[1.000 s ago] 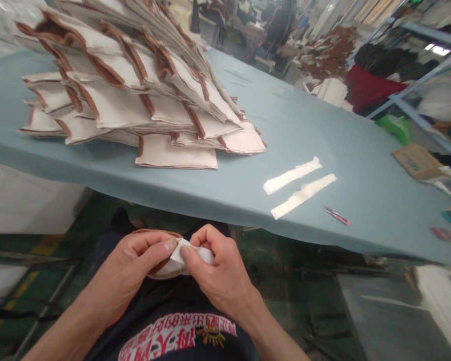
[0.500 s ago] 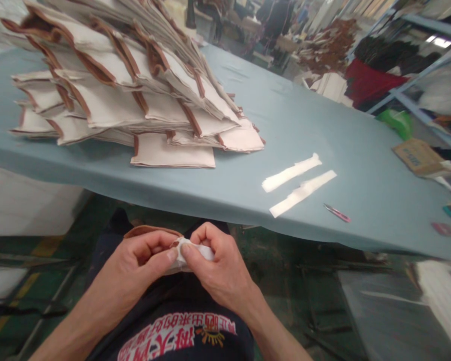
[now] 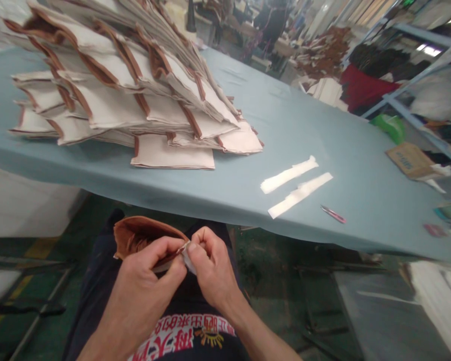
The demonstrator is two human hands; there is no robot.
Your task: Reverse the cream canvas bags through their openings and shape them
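Observation:
Over my lap I hold a fabric piece (image 3: pixel 145 231) with a brown inner side and white outside, its mouth gaping toward the left. My left hand (image 3: pixel 146 281) pinches its edge between thumb and fingers. Right beside it, my right hand (image 3: pixel 212 265) grips the white corner (image 3: pixel 188 258) of the same piece, thumb on top. The two sets of fingertips nearly meet at the edge. Much of the piece is hidden behind my left hand.
A tall stack of white pieces with brown edging (image 3: pixel 113 100) covers the left of the blue-topped table (image 3: pixel 285 120). Two white strips (image 3: pixel 300 195) and small pink-handled thread snips (image 3: pixel 333 214) lie to the right. Farther off are a cardboard box (image 3: pixel 409 160) and shelving (image 3: pixel 409 108).
The fabric piece has turned and spread, so more of its brown inside shows at left. My left hand has shifted slightly down and right; less of the white corner is visible.

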